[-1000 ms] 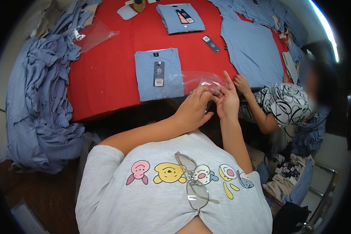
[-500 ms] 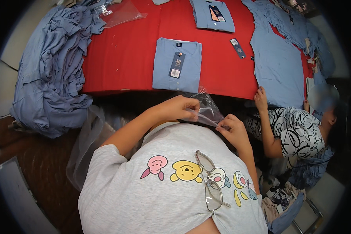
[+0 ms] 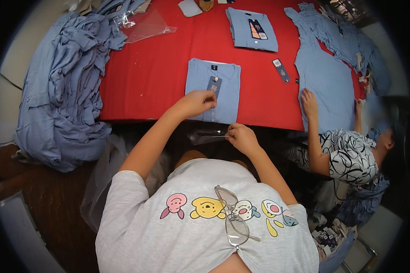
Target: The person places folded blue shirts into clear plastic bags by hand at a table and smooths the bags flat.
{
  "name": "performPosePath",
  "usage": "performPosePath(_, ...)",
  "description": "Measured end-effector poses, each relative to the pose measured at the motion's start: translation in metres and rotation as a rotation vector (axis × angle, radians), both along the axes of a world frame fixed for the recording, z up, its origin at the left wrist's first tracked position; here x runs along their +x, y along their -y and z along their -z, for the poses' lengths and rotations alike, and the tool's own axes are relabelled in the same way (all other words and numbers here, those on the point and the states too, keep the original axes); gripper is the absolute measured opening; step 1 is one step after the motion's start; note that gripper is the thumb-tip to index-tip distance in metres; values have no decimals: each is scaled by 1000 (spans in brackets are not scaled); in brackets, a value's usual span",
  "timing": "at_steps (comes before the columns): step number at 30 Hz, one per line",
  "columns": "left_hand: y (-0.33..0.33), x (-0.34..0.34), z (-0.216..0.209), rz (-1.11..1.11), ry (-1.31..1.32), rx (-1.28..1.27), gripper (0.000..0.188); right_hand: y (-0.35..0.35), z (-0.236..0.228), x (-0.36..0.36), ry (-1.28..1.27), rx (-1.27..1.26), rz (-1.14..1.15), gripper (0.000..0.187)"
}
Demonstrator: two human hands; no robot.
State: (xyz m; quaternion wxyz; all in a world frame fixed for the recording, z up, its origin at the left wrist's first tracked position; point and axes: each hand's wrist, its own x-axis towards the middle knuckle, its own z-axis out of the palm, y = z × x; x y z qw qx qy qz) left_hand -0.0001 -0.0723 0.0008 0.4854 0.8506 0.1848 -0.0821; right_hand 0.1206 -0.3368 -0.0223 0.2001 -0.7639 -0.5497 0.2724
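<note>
A light blue folded shirt [image 3: 230,93] lies at the near edge of the red-covered table, a dark hang tag [image 3: 214,85] on its front. My left hand [image 3: 197,103] is over the shirt, its fingers curled closed at the lower part of the tag and hiding some of it. Below the table edge, my right hand [image 3: 244,140] pinches the edge of a clear plastic bag [image 3: 207,136], which hangs toward the left, partly lost against the dark.
Beyond lie another folded blue shirt [image 3: 246,32], a loose tag [image 3: 281,70] and an empty clear bag [image 3: 148,29]. A heap of blue shirts [image 3: 61,91] hangs at the left. At right, a co-worker's hand [image 3: 310,103] rests on a spread blue shirt [image 3: 330,77].
My left hand has let go of the plastic bag and moved up and left onto the folded shirt. My right hand has moved left with the bag. The co-worker's hand has moved up the spread shirt.
</note>
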Motion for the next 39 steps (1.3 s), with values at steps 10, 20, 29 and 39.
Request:
performPosePath(10,-61,59,52,-157,39,612,72,8,22,19,-213,56,251,14)
performPosePath(20,101,-43,32,194,291,-342,61,27,21,38,-717,-19,350,15)
performPosePath(29,103,-86,100,132,-17,252,24,19,14,68,-285,-206,43,14)
performPosePath(39,103,-125,102,-416,211,536,8,-38,-3,79,9,-125,-174,17)
